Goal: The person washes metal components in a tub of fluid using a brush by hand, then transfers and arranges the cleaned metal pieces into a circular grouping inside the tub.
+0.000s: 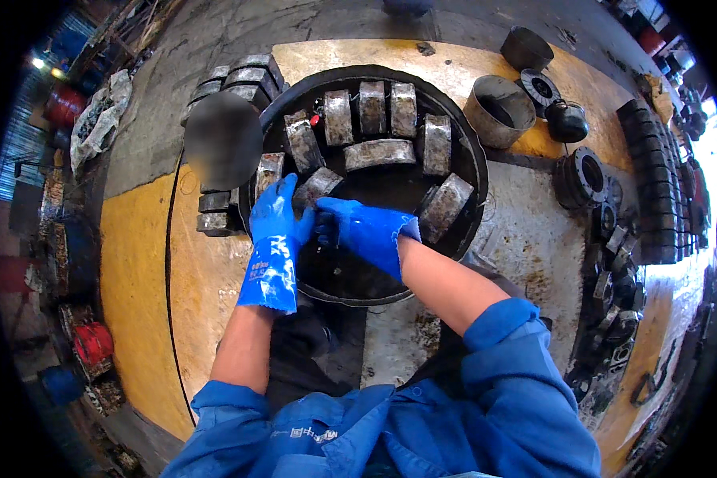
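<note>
First, the blue-gloved left hand [279, 213] reaches over the round black tub's [350, 275] left edge, fingers loosely spread; whether it grips anything, I cannot tell. Next, a worn metal block [319, 185] sits slantwise inside, by its fingertips. The right hand [332, 219] curls close by, grip hidden. Another block [444, 209] lies near the right edge.

A worn gray floor [334, 28] runs across the top of the view and meets stained, yellowish floor panels [135, 271], where a dark seam [170, 303] parts 2 of them on the left. A blue ribbed wall [25, 151] stands at the far left, with 2 small bright lights [37, 62] near it. White light [715, 135] glares along the right edge, and the floor strip [668, 315] there shines.
</note>
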The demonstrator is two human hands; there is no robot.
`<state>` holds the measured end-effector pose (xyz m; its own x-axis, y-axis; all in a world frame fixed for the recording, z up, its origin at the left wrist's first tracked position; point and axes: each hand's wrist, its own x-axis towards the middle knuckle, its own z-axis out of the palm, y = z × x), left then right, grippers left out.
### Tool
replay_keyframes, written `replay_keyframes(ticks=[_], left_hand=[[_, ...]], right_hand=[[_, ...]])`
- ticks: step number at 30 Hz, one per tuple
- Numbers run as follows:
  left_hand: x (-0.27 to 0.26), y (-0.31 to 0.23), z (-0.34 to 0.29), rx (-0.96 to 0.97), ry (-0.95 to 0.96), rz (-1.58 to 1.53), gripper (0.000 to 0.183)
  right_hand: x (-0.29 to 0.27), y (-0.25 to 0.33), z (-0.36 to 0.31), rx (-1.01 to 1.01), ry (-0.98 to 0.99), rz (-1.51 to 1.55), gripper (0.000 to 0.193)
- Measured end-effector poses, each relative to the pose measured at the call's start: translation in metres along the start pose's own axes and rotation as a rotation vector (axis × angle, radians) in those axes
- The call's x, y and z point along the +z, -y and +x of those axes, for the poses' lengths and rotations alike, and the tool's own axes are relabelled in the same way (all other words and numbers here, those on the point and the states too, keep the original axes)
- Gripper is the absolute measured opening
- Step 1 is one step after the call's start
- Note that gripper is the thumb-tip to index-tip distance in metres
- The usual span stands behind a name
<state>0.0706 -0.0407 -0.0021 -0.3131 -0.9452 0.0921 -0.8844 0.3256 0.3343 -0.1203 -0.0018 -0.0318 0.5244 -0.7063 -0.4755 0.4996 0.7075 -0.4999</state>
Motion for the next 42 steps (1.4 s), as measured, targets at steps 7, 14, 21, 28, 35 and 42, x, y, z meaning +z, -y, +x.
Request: replay_keyframes(ticks=[7, 14, 21, 28, 35, 42], left_hand=[[0.028, 0.006, -0.009, 0.145, 0.125, 0.406, 0.094], [0.035, 0.001, 0.002, 0.124, 0.246, 0.481, 0.098], [0.046, 0.022, -0.003, 0.161, 0.147, 0.507, 0.112], [0.026, 0.011, 0.002, 0.109, 0.142, 0.433, 0.109], [0.007, 0.014, 0.022, -0.18, -0.082, 0.124, 0.094], [0.031, 0.05, 0.049, -0.382, -0.048, -0.079, 0.101]], right_hand=[[-0.032, -0.033, 0.026, -0.543, 0.128, -0.529, 0.033], [-0.015, -0.017, 0.046, 0.025, -0.319, 0.425, 0.024], [0.0, -0.016, 0.033, 0.004, -0.266, 0.352, 0.029], [-0.031, -0.027, 0.016, -0.21, 0.037, -0.097, 0.028], [-0.016, -0.016, 0.039, 0.094, -0.323, 0.123, 0.034], [-0.008, -0.024, 0.045, 0.155, -0.39, 0.102, 0.028]])
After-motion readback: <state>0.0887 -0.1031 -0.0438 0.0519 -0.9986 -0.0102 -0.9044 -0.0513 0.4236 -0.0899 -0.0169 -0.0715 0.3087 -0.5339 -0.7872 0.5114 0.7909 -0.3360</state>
